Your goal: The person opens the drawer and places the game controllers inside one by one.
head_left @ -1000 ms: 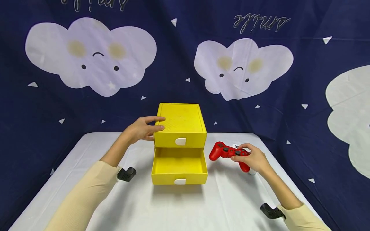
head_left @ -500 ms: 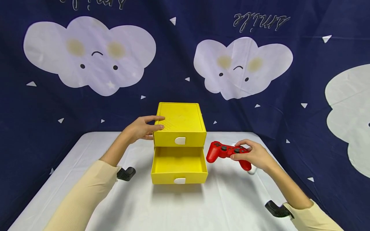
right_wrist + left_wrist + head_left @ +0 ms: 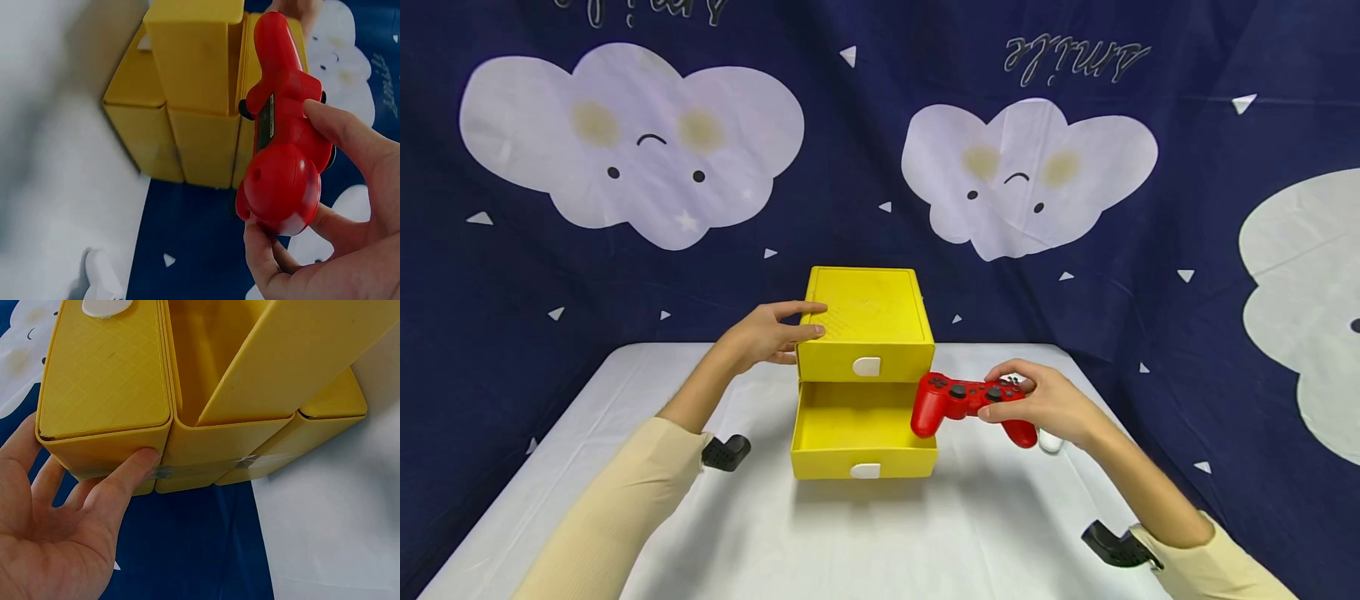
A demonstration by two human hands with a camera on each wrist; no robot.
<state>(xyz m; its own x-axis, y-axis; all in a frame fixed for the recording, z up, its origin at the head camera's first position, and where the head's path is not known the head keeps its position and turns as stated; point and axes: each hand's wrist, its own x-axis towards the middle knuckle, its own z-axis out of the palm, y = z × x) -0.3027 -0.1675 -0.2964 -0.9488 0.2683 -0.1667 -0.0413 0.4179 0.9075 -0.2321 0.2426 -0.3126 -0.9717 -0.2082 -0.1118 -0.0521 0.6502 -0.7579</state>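
A yellow drawer cabinet (image 3: 868, 308) stands at the middle of the table. Its middle drawer (image 3: 865, 462) is pulled out, and the bare drawer floor shows in the head view. My left hand (image 3: 762, 340) rests on the cabinet's upper left edge, with extended fingers on the top and along the side. Beside the drawer, my right hand (image 3: 1051, 405) pinches a red game controller (image 3: 953, 404) between thumb and fingers. The controller's left grip overlaps the drawer's right wall in the head view. From the right wrist, the controller (image 3: 284, 181) appears end-on, the thumb on one face.
A white object (image 3: 1050, 442) with a rounded end lies on the table, partly hidden behind the right hand. White cloth covers the table (image 3: 880, 550). A dark blue cloud-print curtain (image 3: 850, 167) hangs directly behind the cabinet. The closed bottom drawer (image 3: 337, 397) shows from the left wrist.
My right hand has carried the red controller leftward, from beside the cabinet to the open drawer's right edge. My left hand and the cabinet have stayed in place.
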